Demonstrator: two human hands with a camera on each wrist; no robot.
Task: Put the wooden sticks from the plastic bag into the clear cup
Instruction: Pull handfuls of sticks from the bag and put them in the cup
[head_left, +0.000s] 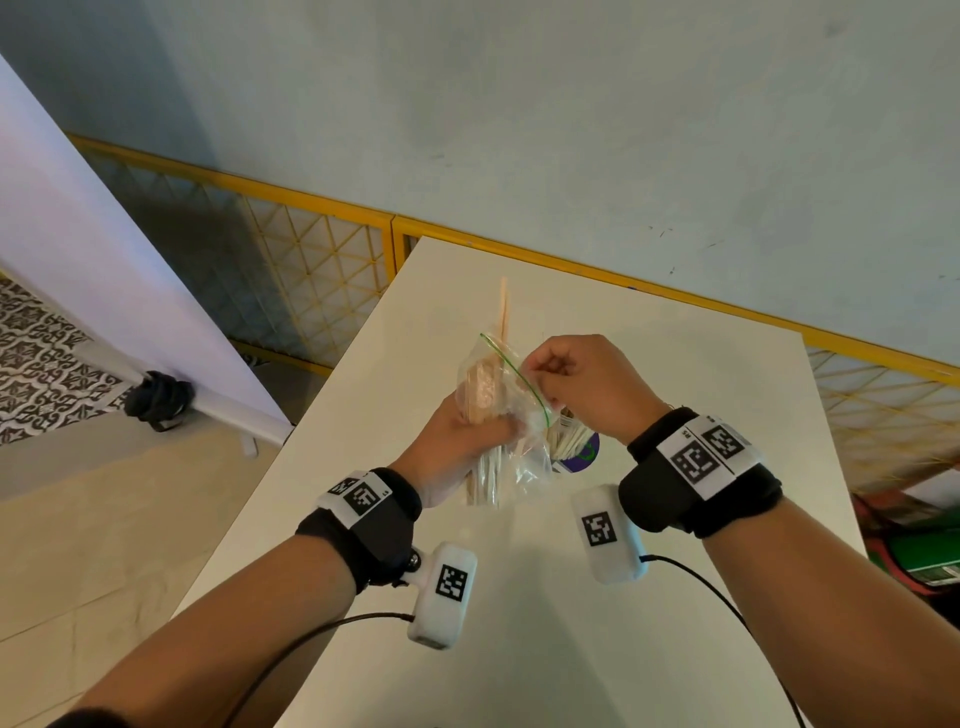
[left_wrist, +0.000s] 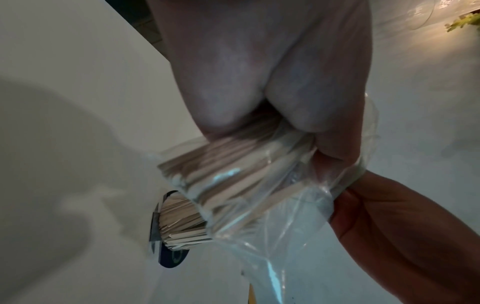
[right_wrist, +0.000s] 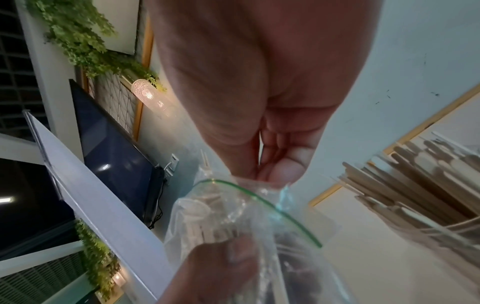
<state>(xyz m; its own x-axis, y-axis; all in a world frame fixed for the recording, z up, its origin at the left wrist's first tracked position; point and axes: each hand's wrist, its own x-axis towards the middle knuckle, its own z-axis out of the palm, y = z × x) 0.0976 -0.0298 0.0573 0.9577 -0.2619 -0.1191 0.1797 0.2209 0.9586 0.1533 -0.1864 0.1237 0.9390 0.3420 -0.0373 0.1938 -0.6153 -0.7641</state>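
My left hand (head_left: 457, 436) grips a clear plastic bag (head_left: 498, 400) with a green zip line, held upright above the white table (head_left: 675, 597). Wooden sticks (head_left: 485, 478) fill the bag, and one or two (head_left: 504, 306) poke out of its top. My right hand (head_left: 566, 379) pinches the bag's open rim (right_wrist: 259, 195) between thumb and fingers. Just behind the bag stands the clear cup (head_left: 574, 444), packed with wooden sticks (right_wrist: 426, 185). In the left wrist view the bag (left_wrist: 259, 185) bulges out of my fist beside the cup's stick ends (left_wrist: 182, 220).
The cup stands on a dark blue round mark (head_left: 584, 457). A yellow mesh fence (head_left: 311, 270) runs behind the table. A white slanted board (head_left: 104, 291) stands to the left, with a black object (head_left: 158, 400) at its foot.
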